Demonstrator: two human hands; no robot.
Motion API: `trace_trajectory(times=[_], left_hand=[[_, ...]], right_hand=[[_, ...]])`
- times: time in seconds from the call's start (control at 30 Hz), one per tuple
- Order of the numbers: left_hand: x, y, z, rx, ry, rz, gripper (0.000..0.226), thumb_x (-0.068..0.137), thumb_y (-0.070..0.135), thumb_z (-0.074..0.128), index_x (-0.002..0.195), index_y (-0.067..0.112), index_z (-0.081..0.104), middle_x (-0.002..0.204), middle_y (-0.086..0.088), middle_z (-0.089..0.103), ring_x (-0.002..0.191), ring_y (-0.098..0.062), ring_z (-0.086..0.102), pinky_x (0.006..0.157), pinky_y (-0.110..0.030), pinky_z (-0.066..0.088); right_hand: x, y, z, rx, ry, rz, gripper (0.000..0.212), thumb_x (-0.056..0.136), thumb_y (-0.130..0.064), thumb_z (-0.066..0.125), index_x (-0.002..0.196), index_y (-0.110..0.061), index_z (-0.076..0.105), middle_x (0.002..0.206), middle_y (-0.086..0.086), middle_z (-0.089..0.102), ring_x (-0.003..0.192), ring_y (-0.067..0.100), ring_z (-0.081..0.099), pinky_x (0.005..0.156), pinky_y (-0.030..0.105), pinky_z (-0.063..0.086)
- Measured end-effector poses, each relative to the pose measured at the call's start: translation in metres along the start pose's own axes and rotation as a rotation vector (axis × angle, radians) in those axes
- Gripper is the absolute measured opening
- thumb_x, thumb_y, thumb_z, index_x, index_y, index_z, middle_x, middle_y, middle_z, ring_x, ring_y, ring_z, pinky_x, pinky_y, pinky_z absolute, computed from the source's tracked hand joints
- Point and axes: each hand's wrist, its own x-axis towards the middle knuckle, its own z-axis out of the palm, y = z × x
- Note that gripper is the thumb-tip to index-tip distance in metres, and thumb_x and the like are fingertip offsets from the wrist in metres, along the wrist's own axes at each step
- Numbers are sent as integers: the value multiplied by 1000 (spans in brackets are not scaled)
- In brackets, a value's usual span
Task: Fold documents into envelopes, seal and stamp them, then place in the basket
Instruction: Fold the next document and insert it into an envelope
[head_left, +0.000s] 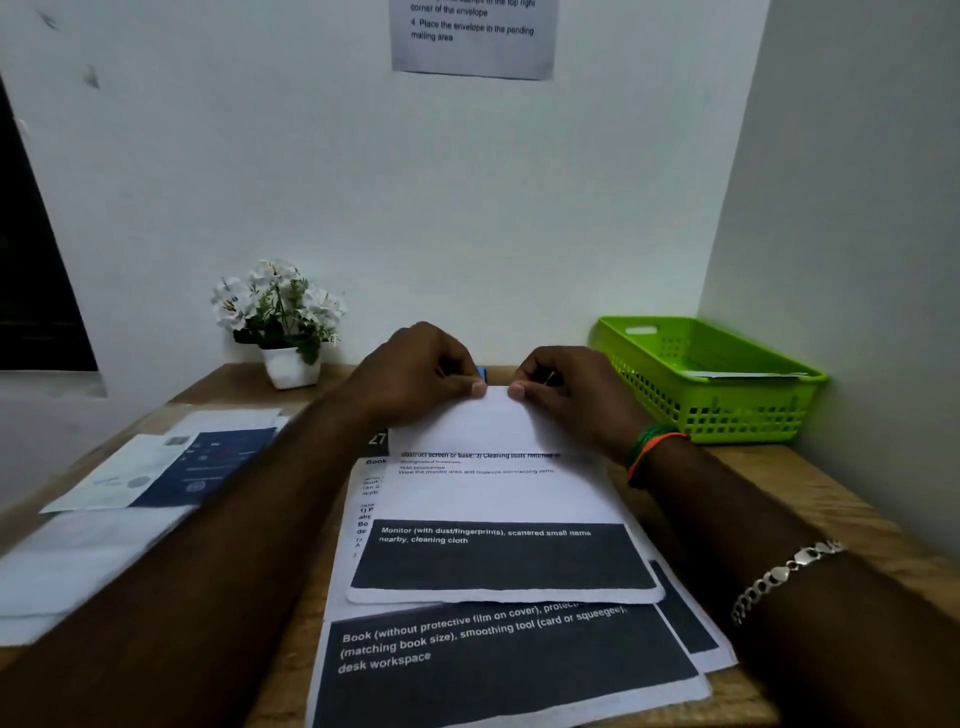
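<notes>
A printed document with a black text band lies on top of a stack of similar sheets in the middle of the wooden desk. Its far part is folded toward me, showing the blank white back. My left hand and my right hand both pinch the far edge of that fold, thumbs close together. The green plastic basket stands at the back right against the wall, with a white envelope lying inside it. White envelopes lie at the left.
A dark blue booklet and papers lie at the left of the desk. A small white pot of white flowers stands at the back left. A small blue object peeks out behind my hands. An instruction sheet hangs on the wall.
</notes>
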Motion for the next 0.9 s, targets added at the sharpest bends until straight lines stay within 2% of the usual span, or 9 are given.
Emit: trace_trajectory(times=[0.13, 0.2, 0.3, 0.37, 0.5, 0.63, 0.73, 0.83, 0.9], left_hand=[[-3, -17, -15, 67, 52, -42, 6, 79, 39, 84, 77, 36, 79, 74, 23, 73, 74, 4, 68, 73, -27, 55], [-5, -24, -22, 79, 68, -58, 6, 80, 37, 85, 78, 33, 80, 74, 20, 74, 76, 0, 69, 78, -31, 59], [-8, -30, -28, 110, 66, -79, 6, 81, 35, 85, 77, 33, 80, 75, 16, 75, 78, -5, 70, 82, -36, 59], [-7, -31, -29, 96, 64, -74, 6, 81, 35, 85, 77, 32, 80, 75, 16, 75, 79, -6, 70, 81, -35, 59], [-6, -24, -26, 99, 48, -20, 7, 81, 36, 85, 78, 32, 81, 73, 22, 73, 74, 2, 68, 70, -24, 52], [-6, -12, -29, 76, 4, 30, 10, 82, 36, 85, 77, 28, 81, 72, 22, 73, 73, 4, 67, 64, -16, 47], [-10, -6, -33, 25, -121, 7, 34, 87, 47, 77, 58, 29, 73, 49, 17, 59, 46, 2, 52, 47, -8, 34], [-14, -3, -33, 3, -222, -72, 58, 94, 55, 63, 45, 24, 58, 43, 12, 35, 39, -4, 29, 42, -15, 25], [-15, -4, -32, 38, -291, -70, 58, 94, 52, 65, 50, 17, 53, 48, 8, 36, 43, -6, 31, 47, -22, 28]], right_hand=[[-1, 11, -14, -15, -6, 40, 11, 83, -28, 80, 79, -19, 74, 72, -4, 71, 61, 7, 58, 57, 21, 45], [-2, 19, -22, -64, -36, 50, 11, 82, -25, 81, 76, -19, 73, 68, -9, 68, 58, 0, 53, 57, 16, 40], [-3, 32, -32, -154, -51, 92, 11, 83, -21, 80, 81, -12, 74, 76, -2, 71, 64, 5, 55, 58, 16, 39], [-3, 37, -34, -115, -9, 111, 11, 85, -21, 78, 82, -11, 75, 80, 3, 74, 69, 11, 60, 59, 11, 40], [-3, 25, -24, 26, -3, 42, 9, 90, -29, 73, 88, -21, 74, 82, -6, 75, 75, 11, 67, 68, 22, 49], [-4, 13, -19, 70, -98, -26, 9, 82, -22, 83, 84, -17, 75, 79, 0, 74, 70, 8, 64, 69, 29, 52], [-7, 11, -25, 47, -138, -71, 7, 80, -15, 83, 79, -15, 76, 74, -3, 74, 66, 4, 63, 65, 27, 52], [-10, 7, -31, 16, -167, -85, 10, 76, -11, 83, 73, -17, 76, 67, -4, 72, 63, 9, 65, 62, 33, 55], [-10, 4, -34, 2, -173, -93, 11, 73, -8, 83, 72, -17, 76, 65, -4, 71, 63, 10, 65, 63, 35, 55]])
